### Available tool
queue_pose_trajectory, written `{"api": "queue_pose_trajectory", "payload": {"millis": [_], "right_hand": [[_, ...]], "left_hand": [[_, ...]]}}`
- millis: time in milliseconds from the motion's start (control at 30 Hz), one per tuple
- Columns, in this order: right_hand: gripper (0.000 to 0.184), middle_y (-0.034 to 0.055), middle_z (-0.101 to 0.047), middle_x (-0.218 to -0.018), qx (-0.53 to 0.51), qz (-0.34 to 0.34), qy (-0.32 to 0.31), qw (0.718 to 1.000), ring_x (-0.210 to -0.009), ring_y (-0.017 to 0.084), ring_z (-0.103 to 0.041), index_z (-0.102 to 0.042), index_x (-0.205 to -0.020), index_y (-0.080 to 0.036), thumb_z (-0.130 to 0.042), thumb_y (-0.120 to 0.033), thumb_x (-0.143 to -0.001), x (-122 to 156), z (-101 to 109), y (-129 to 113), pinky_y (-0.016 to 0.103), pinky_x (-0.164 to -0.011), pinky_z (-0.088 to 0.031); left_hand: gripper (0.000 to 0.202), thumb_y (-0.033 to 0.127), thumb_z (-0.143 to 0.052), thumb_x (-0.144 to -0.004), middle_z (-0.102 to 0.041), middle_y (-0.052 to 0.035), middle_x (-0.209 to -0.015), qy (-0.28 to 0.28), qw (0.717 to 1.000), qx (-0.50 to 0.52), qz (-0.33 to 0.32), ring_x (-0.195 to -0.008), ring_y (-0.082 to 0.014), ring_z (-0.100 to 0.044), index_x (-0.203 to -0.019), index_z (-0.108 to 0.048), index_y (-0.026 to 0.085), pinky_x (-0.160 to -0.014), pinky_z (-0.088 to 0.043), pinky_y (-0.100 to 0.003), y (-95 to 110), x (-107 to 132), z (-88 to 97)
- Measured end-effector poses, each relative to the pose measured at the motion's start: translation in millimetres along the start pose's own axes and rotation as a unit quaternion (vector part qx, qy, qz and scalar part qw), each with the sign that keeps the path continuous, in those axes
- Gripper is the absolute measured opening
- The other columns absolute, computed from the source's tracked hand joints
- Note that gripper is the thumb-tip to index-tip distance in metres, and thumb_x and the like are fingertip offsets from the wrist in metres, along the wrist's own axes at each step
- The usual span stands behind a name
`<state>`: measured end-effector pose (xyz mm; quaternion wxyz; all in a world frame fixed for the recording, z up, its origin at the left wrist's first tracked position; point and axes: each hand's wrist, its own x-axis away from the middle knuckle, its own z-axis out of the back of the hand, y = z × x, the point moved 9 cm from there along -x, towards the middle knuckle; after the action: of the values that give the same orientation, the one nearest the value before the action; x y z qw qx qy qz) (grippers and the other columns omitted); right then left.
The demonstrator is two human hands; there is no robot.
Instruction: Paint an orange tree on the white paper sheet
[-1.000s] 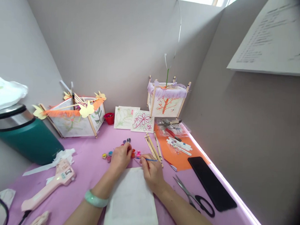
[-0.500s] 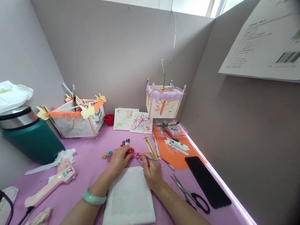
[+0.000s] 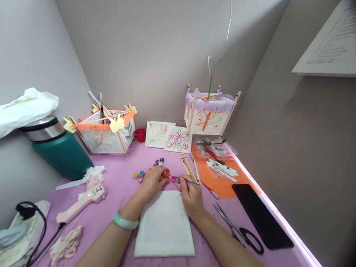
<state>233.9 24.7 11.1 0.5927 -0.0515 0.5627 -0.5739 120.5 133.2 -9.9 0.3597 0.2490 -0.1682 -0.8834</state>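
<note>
My right hand (image 3: pixel 191 193) is closed round a thin paintbrush (image 3: pixel 192 182) with a blue handle. The brush's tip points left, close to an orange-red paint pot (image 3: pixel 167 172) that the fingers of my left hand (image 3: pixel 155 181) pinch. Just right of that pot is a pink paint pot (image 3: pixel 173 179). More small pots stand left of and behind my left hand, among them a yellow paint pot (image 3: pixel 135 175) and a blue paint pot (image 3: pixel 142 173). Between my forearms lies a white fabric-like panel (image 3: pixel 165 226), with no marks that I can make out.
Scissors (image 3: pixel 239 229) and a black phone (image 3: pixel 261 216) lie at the right, beside orange paper (image 3: pixel 222 191) with white markers (image 3: pixel 223 170). Wooden sticks (image 3: pixel 188 165) lie behind my right hand. At the left are a pink glue gun (image 3: pixel 82 202) and a teal bottle (image 3: pixel 62 154). Decorated lanterns (image 3: pixel 100 142) stand behind.
The view has tilted down and turned left, so everything sits differently in the picture. The brush tip has shifted from beside the pink pot toward the orange-red pot. Both hands keep their grip.
</note>
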Motion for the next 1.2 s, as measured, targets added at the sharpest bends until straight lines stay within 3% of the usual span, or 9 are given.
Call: {"api": "queue_pose_trajectory", "payload": {"millis": [200,433,833,1033,1200], "right_hand": [[0.022,0.0045,-0.067,-0.083,-0.010,-0.005,0.004,1.000,-0.077,0.016,-0.064,-0.061,-0.095,-0.019,-0.039,-0.024,-0.096,1,2,3,0.026,-0.065,-0.047],[0.023,0.0059,-0.067,-0.085,0.005,0.036,-0.016,0.999,-0.081,0.017,-0.064,-0.061,-0.096,-0.018,-0.039,-0.022,-0.096,0,-1,-6,0.027,-0.070,-0.048],[0.028,0.0068,-0.069,-0.085,0.168,0.129,-0.074,0.974,-0.075,0.017,-0.064,-0.063,-0.093,-0.017,-0.036,-0.025,-0.098,-19,-18,-32,0.028,-0.069,-0.045],[0.030,0.0083,-0.068,-0.079,0.257,0.089,-0.135,0.953,-0.069,0.019,-0.062,-0.062,-0.089,-0.016,-0.036,-0.028,-0.097,-30,-35,-29,0.030,-0.062,-0.041],[0.029,0.0058,-0.068,-0.079,0.191,0.051,-0.097,0.975,-0.072,0.018,-0.063,-0.061,-0.085,-0.018,-0.035,-0.026,-0.097,-38,-29,-27,0.028,-0.066,-0.042]], "left_hand": [[0.027,0.019,-0.064,-0.080,-0.064,-0.0040,-0.091,-0.006,0.998,-0.021,-0.061,-0.088,-0.0200,-0.055,-0.107,-0.058,0.019,-0.081,-0.040,-0.034,7,4,0.6],[0.026,0.020,-0.060,-0.084,-0.064,-0.0054,-0.094,-0.006,0.997,-0.022,-0.078,-0.088,-0.0197,-0.056,-0.109,-0.056,0.019,-0.082,-0.042,-0.035,6,6,-0.3],[0.022,0.018,-0.050,-0.088,-0.061,-0.0067,-0.095,0.008,0.990,-0.072,-0.125,-0.094,-0.0212,-0.055,-0.109,-0.055,0.019,-0.091,-0.041,-0.040,19,9,0.1],[0.018,0.018,-0.046,-0.090,-0.060,-0.0068,-0.090,0.010,0.988,-0.079,-0.133,-0.091,-0.0214,-0.052,-0.105,-0.056,0.018,-0.089,-0.042,-0.039,23,10,0.3],[0.015,0.017,-0.046,-0.089,-0.059,-0.0065,-0.089,0.009,0.990,-0.069,-0.123,-0.090,-0.0213,-0.051,-0.099,-0.056,0.018,-0.086,-0.043,-0.038,17,9,-0.1]]}}
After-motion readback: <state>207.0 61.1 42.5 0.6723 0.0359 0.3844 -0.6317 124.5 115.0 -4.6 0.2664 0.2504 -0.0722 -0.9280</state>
